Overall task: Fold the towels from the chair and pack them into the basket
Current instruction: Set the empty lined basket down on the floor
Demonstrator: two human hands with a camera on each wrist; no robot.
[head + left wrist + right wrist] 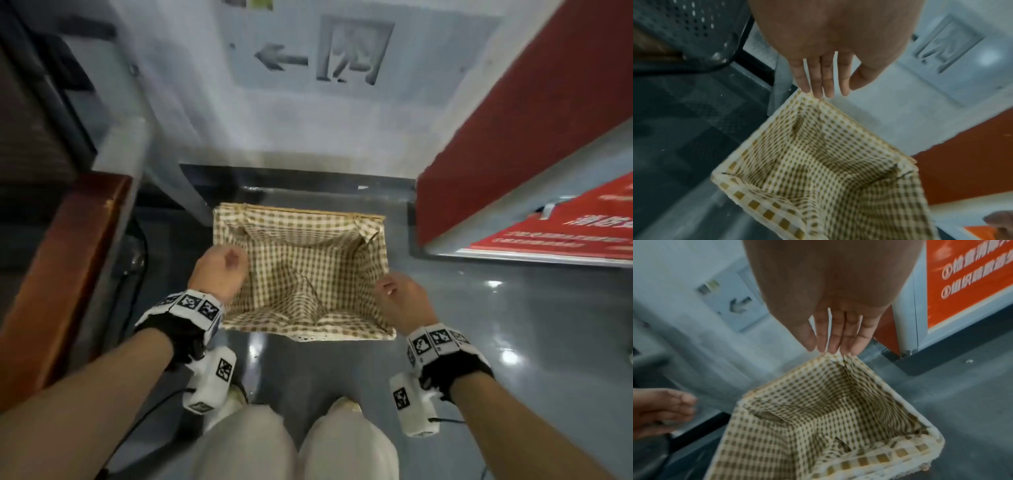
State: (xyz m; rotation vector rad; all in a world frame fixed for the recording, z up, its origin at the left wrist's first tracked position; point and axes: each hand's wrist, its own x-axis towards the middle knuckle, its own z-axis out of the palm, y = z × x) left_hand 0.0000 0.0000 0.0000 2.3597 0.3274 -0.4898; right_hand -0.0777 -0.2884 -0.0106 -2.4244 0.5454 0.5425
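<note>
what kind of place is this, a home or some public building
Probably a public building's corridor or lobby, not a home. A wall sign with an arrow and running figure, a red notice board with printed text and a glossy grey floor suggest it. The checked basket sits on that floor.

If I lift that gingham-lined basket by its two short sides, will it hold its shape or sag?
The basket likely keeps its shape: its rim stays straight. The loose, wrinkled lining may slip or bunch. With nothing inside, it probably lifts lightly.

Your basket sits upright on the floor, rectangular and open. Its brown-and-cream checked lining is rumpled inside.
</note>
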